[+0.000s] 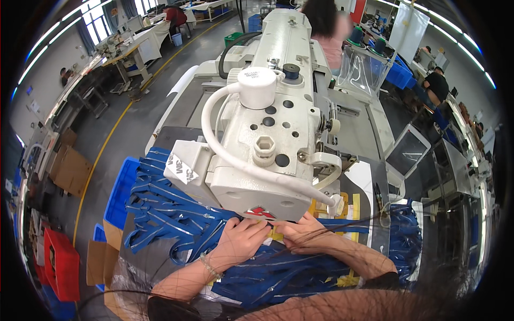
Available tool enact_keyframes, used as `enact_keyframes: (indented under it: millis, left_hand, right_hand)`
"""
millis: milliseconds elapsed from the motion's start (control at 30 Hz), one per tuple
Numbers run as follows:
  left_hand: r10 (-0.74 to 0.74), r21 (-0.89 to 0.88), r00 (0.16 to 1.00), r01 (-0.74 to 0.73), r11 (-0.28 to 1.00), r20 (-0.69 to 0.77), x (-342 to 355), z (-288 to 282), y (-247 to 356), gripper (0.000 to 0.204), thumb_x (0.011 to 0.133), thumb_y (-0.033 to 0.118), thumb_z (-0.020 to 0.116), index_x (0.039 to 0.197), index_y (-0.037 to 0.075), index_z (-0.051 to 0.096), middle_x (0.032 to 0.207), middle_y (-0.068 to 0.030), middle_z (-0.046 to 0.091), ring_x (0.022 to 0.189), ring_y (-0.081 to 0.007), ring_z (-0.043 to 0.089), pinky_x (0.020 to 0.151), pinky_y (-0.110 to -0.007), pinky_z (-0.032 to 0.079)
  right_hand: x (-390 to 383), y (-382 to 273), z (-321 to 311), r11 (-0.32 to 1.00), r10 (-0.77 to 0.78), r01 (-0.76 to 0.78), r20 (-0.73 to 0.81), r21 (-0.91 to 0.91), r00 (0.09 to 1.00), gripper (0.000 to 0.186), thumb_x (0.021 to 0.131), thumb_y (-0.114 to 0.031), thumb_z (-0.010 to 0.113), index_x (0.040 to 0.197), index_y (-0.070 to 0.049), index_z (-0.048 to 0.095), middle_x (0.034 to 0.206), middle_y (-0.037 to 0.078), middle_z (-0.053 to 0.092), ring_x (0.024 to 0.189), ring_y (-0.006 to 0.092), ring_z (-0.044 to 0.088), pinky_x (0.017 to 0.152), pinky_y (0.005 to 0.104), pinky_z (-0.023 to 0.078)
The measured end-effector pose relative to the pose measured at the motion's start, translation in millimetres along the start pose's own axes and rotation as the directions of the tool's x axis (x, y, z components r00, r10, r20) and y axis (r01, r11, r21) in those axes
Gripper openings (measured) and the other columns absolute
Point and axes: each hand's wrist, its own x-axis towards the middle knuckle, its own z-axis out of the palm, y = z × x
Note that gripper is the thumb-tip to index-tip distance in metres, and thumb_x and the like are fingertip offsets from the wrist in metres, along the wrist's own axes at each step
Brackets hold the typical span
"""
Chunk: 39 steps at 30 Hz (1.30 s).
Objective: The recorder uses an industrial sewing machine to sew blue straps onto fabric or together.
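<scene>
Both my hands work close together at the front lower edge of a large white sewing machine (262,182). My left hand (241,241), with a beaded bracelet at its wrist, has its fingers bent and closed on a blue strap (214,215) coming from the left. My right hand (301,235) is closed too, fingers pointing in under the machine head, where another stretch of strap comes out at its right. A yellow piece (274,234) shows between the hands. The fingertips are partly hidden. More blue straps with shiny lines lie in a heap (273,275) below my wrists.
Larger heaps of blue straps lie left (166,208) and right (405,235) of the machine. Blue bins (122,192), a cardboard box (101,259) and a red crate (61,265) stand at the left. A tablet-like screen (409,150) stands right. Other people sit farther off.
</scene>
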Motion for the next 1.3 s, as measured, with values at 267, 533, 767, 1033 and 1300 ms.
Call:
enact_keyframes:
  millis: [267,533,767,1033,1300]
  left_hand:
    - [-0.073,0.003,0.997,0.073,0.997,0.029,3,-13,-2,0.025,0.076,0.021,0.068,0.098,0.01,0.066,0.094,0.001,0.064,0.093,-0.0156,0.056,0.078,-0.035,0.039]
    - [-0.071,-0.045,0.997,0.072,0.996,0.022,1,-15,-4,0.024,0.076,0.021,0.07,0.097,0.01,0.066,0.091,-0.0005,0.064,0.093,-0.0177,0.056,0.085,-0.037,0.04]
    - [-0.103,-0.084,0.985,0.115,0.99,0.138,0,-17,-7,0.035,0.079,0.028,0.067,0.108,0.009,0.061,0.102,-0.0044,0.063,0.097,-0.0223,0.058,0.09,-0.04,0.039]
    - [-0.051,-0.058,0.988,0.061,0.996,0.146,-4,-13,-6,0.041,0.082,0.029,0.063,0.118,0.009,0.059,0.116,-0.0034,0.059,0.107,-0.021,0.052,0.095,-0.041,0.035]
    - [-0.057,0.029,0.974,0.052,0.998,0.217,-3,-15,-5,0.037,0.082,0.027,0.061,0.117,0.013,0.061,0.119,0.0009,0.057,0.107,-0.0196,0.05,0.092,-0.042,0.035]
  right_hand:
    - [-5,3,10,0.994,0.069,-0.076,0.086,0.078,0.994,0.03,0.074,-0.011,0.063,0.103,-0.008,0.055,0.101,0.004,0.057,0.096,0.0237,0.056,0.078,0.0323,0.048]
    - [-10,6,0,0.977,0.026,-0.036,0.048,0.21,0.998,0.038,0.076,-0.011,0.065,0.112,-0.011,0.055,0.11,0.004,0.057,0.097,0.0231,0.058,0.076,0.0291,0.05]
    - [-7,8,4,0.995,0.009,0.008,-0.163,0.102,0.987,0.032,0.074,-0.008,0.066,0.105,-0.01,0.06,0.111,0.003,0.058,0.088,0.0201,0.061,0.072,0.0274,0.051]
    - [6,-8,-3,0.932,-0.177,0.103,-0.188,-0.348,0.966,0.024,0.073,-0.011,0.063,0.096,-0.005,0.063,0.104,0.004,0.06,0.083,0.0152,0.058,0.068,0.0267,0.045]
    - [28,-9,16,0.825,-0.288,0.156,-0.167,-0.543,0.943,0.014,0.067,-0.013,0.059,0.077,-0.004,0.06,0.072,0.0,0.052,0.07,0.0139,0.052,0.063,0.0259,0.041]
